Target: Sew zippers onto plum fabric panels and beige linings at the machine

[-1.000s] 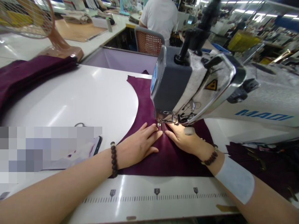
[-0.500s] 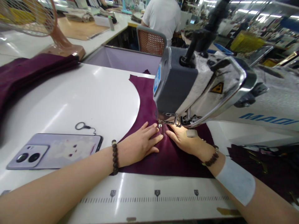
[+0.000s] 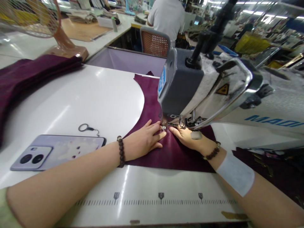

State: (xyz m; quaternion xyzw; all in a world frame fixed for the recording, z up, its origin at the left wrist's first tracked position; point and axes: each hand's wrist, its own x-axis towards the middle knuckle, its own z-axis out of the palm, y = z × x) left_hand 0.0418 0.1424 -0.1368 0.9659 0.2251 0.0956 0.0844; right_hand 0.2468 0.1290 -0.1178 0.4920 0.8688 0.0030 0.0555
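Observation:
A dark purple leather piece (image 3: 147, 104) lies on the white table under the head of a grey sewing machine (image 3: 190, 85). My left hand (image 3: 142, 141) rests flat on the leather, fingers stretched toward the presser foot (image 3: 163, 126). My right hand (image 3: 187, 137) lies flat on the leather on the other side of the foot, fingertips close to the needle. Both wrists wear dark bead bracelets. A white patch (image 3: 235, 174) sits on my right forearm.
A lilac phone (image 3: 57, 152) with a small ring strap lies at the left. Folded purple material (image 3: 28, 72) and a fan base (image 3: 64, 47) stand at the back left. A person in a white shirt (image 3: 166, 15) sits beyond. A ruler scale (image 3: 159, 201) marks the table's front edge.
The leather has fed away from me under the foot, and both hands have moved forward with it. Its near edge now lies farther from the ruler scale.

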